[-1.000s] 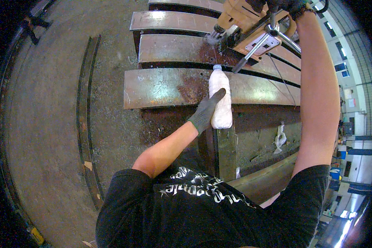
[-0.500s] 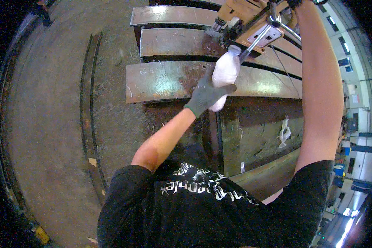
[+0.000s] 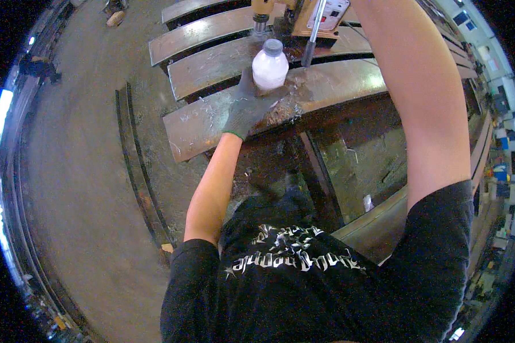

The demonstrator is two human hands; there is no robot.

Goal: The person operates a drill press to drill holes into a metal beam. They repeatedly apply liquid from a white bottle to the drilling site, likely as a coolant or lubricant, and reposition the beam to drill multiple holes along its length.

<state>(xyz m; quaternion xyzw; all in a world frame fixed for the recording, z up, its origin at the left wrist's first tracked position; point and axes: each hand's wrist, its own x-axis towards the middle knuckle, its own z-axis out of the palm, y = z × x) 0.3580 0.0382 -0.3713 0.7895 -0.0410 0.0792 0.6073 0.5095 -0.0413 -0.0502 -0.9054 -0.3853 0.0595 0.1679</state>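
A grey work glove with a green cuff covers my left hand (image 3: 247,108). Its fingers and thumb curl round the lower part of a white plastic bottle (image 3: 270,70) with a greyish cap. The bottle stands roughly upright over the nearest steel plate (image 3: 194,126); whether its base touches the plate is hidden. Just beyond is an orange-yellow drilling machine (image 3: 312,20), with its metal spindle (image 3: 260,23) pointing down. A chrome lever with a dark grip (image 3: 308,54) slants down from it. My right arm reaches past the top edge, so that hand is out of sight.
Several long steel plates (image 3: 203,28) lie side by side with dark gaps between them. Metal shavings (image 3: 294,111) are scattered on the nearest one. A steel rail (image 3: 136,160) lies on the floor to the left. Steel beams (image 3: 320,171) run below the plates.
My left hand has brought the bottle from a tilted pose beside the lever to an upright one over the nearest plate. The whole view has turned and shifted.
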